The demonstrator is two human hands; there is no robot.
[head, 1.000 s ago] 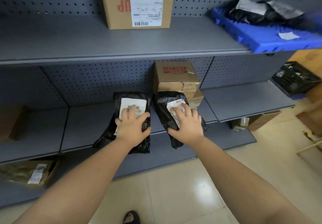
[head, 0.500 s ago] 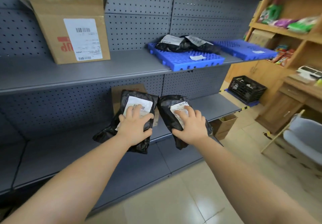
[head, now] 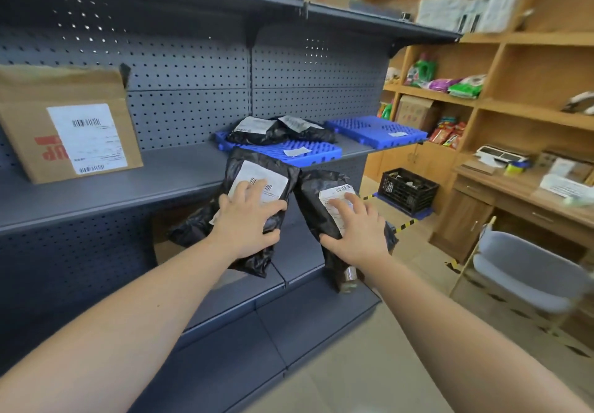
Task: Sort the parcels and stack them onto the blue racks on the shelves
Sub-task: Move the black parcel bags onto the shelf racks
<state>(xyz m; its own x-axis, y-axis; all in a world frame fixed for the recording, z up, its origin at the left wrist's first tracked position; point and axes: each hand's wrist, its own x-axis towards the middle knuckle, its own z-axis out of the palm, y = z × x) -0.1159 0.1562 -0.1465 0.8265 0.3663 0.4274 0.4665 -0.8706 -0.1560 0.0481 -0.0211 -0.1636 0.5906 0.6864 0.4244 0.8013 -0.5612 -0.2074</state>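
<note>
Left hand [head: 246, 223] grasps a black parcel [head: 257, 171]; right hand [head: 355, 231] grasps a second black parcel [head: 313, 194]. Both held near the blue rack [head: 316, 152] on the grey shelf [head: 160, 175].

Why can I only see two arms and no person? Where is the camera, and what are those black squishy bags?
The camera sits on the person's head and looks forward and down, so you see what they see: only their own arms reaching out. There is no robot here, just two bare hands.

The left hand holds one black parcel bag with a white label. The right hand holds another black bag, also labelled. Both are held up in the air in front of grey metal shelves.

On the shelf ahead lies a blue rack with two more black parcels already on it. A second blue rack beside it has only a small white slip. To the left stands a brown cardboard box. On the right are wooden shelves and a grey chair.
</note>
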